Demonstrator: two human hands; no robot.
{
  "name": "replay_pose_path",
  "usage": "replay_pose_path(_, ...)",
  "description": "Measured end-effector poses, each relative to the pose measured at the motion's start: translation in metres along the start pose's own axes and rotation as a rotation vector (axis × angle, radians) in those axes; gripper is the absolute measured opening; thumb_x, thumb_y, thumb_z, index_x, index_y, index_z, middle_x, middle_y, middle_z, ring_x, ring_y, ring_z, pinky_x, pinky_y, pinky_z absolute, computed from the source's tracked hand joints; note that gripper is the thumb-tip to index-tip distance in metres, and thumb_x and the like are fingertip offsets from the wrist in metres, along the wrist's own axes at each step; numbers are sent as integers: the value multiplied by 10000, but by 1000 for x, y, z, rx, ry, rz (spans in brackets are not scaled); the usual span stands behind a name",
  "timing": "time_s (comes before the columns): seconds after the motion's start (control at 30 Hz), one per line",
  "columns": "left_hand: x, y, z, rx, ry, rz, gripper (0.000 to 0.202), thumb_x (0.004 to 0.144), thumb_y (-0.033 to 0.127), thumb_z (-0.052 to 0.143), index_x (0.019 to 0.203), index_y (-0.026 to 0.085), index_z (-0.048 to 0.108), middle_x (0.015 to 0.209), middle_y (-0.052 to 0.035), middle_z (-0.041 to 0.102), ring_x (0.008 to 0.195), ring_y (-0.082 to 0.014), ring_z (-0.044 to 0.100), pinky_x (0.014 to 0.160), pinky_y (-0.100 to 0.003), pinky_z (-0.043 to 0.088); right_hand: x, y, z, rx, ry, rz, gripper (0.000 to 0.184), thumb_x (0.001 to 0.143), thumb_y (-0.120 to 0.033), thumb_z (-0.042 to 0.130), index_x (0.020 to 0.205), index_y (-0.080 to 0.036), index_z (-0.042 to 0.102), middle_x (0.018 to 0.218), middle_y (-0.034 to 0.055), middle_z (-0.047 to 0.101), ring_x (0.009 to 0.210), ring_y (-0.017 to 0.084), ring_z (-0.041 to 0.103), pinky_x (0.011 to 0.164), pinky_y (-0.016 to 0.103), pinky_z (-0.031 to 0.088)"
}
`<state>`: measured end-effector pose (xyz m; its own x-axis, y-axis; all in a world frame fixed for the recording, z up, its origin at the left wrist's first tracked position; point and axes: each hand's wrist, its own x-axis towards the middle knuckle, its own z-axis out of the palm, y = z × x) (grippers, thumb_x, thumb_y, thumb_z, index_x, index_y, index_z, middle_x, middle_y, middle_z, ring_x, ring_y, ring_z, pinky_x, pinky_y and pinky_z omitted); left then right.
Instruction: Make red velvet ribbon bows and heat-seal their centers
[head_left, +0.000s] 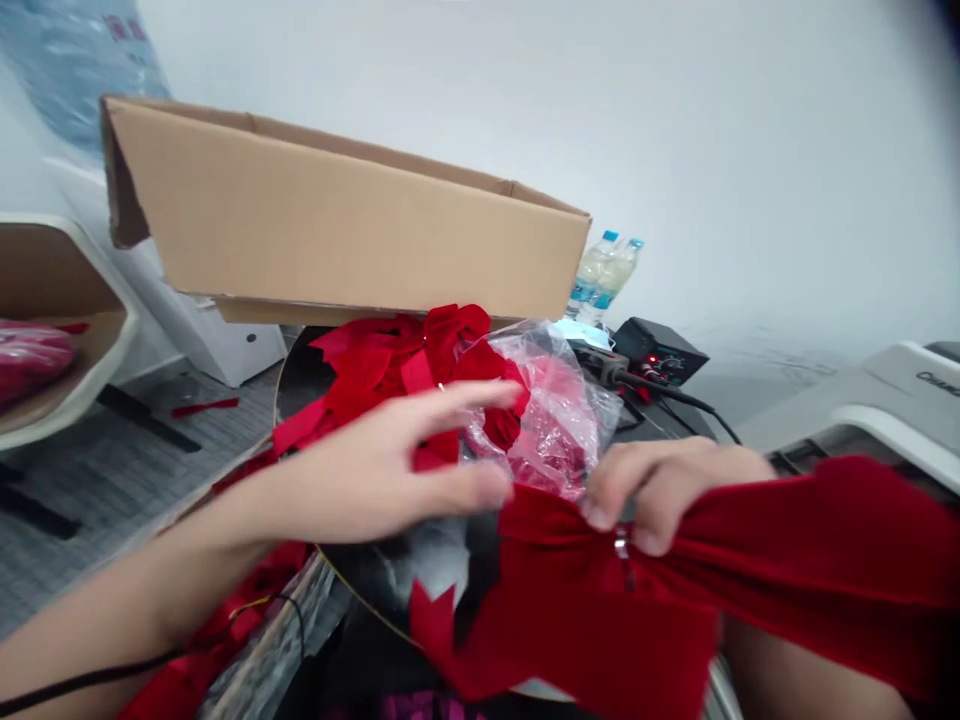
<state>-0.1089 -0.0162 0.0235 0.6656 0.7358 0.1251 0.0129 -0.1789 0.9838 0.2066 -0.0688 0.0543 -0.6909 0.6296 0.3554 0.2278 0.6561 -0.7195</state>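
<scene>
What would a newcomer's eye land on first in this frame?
The red fabric bow at lower right stands out most, pinched at its knot by the right hand. To its left, the left hand spreads its fingers near a clear plastic bag and a heap of red bows. A large cardboard box looms above them.
</scene>
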Motion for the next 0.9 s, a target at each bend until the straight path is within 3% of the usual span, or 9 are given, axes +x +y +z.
replay_pose_path(0.07,30,4,31,-118,-392,-55,545,802,333,829,1319,278,667,1303,-71,701,1193,-255,654,978,-332,520,7,-4,6,32,-91,64,200,979,-369,637,1066,-269,787,1139,88,753,1005,220,754,938,318,591)
replay_pose_path(0.1,41,0,40,-160,-473,-111,479,789,316,840,1237,224,699,1172,-75,738,1087,-245,684,917,-323,532,9,-3,5,14,-94,107,199,962,-321,666,1115,-259,778,1216,93,730,1050,226,744,961,320,582)
replay_pose_path(0.2,57,-15,44,-70,-440,-183,296,788,360,835,984,156,749,870,-20,713,837,-176,653,773,-270,490,15,18,-6,-168,53,294,292,933,-341,700,1204,-242,740,1218,85,742,1004,219,752,886,312,605)
replay_pose_path(0.27,59,-20,40,76,-424,-156,259,829,393,793,925,155,756,846,-13,716,813,-166,638,748,-261,466,24,44,-8,-300,122,424,295,940,-363,679,1188,-218,743,1080,77,789,891,214,764,788,310,609)
replay_pose_path(0.37,59,-17,41,210,-449,-152,238,862,376,755,963,162,780,929,-32,777,877,-193,691,780,-263,490,38,82,2,-417,84,503,238,867,-288,744,1087,-210,791,949,72,810,816,239,761,766,331,575)
replay_pose_path(0.57,68,-14,63,316,-303,-189,302,835,293,778,1120,193,780,989,-42,809,917,-181,746,833,-248,548,39,102,17,-441,229,549,209,905,-161,603,985,-208,790,956,59,808,823,210,747,789,318,529)
replay_pose_path(0.67,78,-16,64,340,-279,-167,302,825,312,789,1102,192,788,992,-50,813,935,-186,754,865,-257,567,34,101,9,-369,320,594,58,853,-225,702,859,-189,748,810,39,782,701,179,719,668,281,527)
replay_pose_path(0.73,85,-16,61,319,-179,-160,300,817,331,801,1075,180,788,969,-54,813,925,-189,761,865,-258,583,31,101,2,-301,345,618,148,812,-308,773,786,-183,698,746,32,760,648,172,704,586,263,519)
replay_pose_path(0.9,97,-18,51,71,132,-239,357,914,498,677,866,147,724,677,-47,749,581,-174,731,577,-250,613,23,93,-14,-68,441,566,344,794,-436,815,751,-211,559,604,-5,692,509,157,662,468,249,495)
